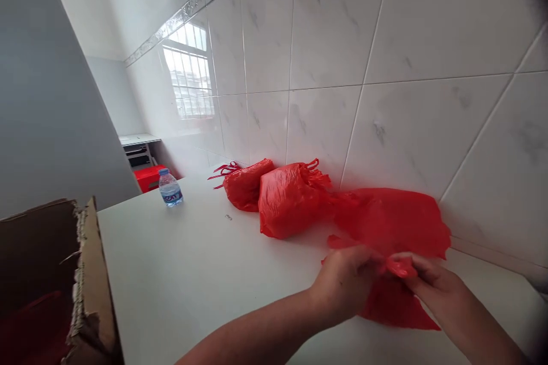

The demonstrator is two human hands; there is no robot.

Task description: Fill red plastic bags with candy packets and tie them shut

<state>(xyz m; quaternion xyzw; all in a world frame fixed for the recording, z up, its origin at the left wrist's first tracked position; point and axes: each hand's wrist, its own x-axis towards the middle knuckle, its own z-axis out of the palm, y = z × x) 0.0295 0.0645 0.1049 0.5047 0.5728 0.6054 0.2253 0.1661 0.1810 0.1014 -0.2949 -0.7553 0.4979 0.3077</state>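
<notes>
Both my hands grip a thin red plastic bag (400, 305) over the right part of the white table. My left hand (346, 282) is closed on its gathered plastic, fingers partly hidden behind the hand. Close beside it, my right hand (432, 279) pinches a bunched piece of the same plastic between thumb and fingers. Behind them, more flat red plastic (389, 217) lies spread toward the wall; I cannot tell whether it is one piece with the held bag. To its left sit two filled red bags, a larger one (285, 199) and a smaller one (244, 182) with tied handles.
A water bottle (170, 188) with a blue cap stands at the table's far left corner. A torn cardboard box (92, 274) adjoins the left edge of the white table (192, 274). The tiled wall (325, 120) runs along the back. A tiny scrap (228, 217) lies near the bags.
</notes>
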